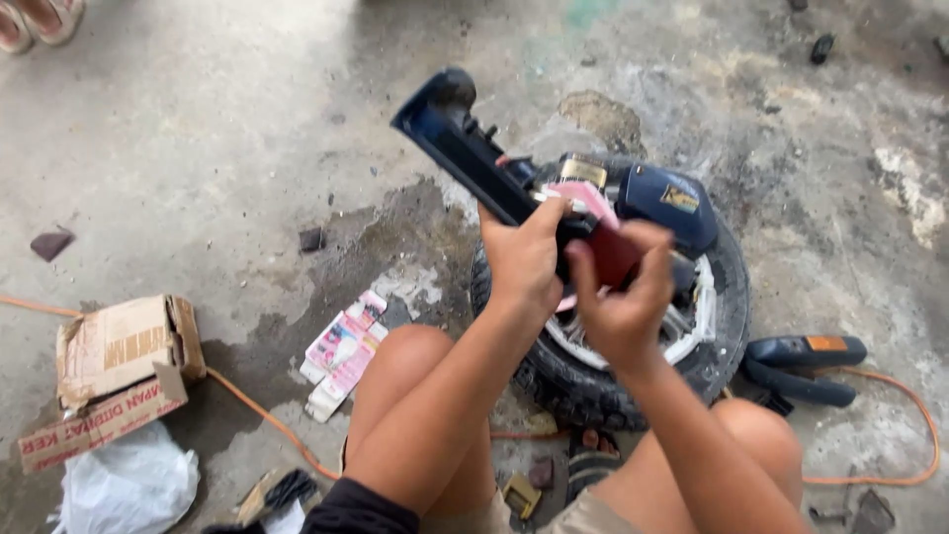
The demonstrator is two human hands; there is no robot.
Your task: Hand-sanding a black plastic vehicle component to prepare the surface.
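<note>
While both hands close on a blue power tool [554, 188] at frame centre, left grip [522, 259] on its body, right grip [623, 297] on its red part, a torn brown carton [119, 346] lies lower left, a pink packet [341, 351] beside it.

Blue plastic cover [465, 148] tilted, held above tyre [593, 386].

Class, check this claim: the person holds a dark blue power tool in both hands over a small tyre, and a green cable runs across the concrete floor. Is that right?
Not quite. The head view shows the cable is orange, not green. The rest stands: the left hand and right hand hold the dark blue power tool over the small tyre on the concrete floor.
</note>
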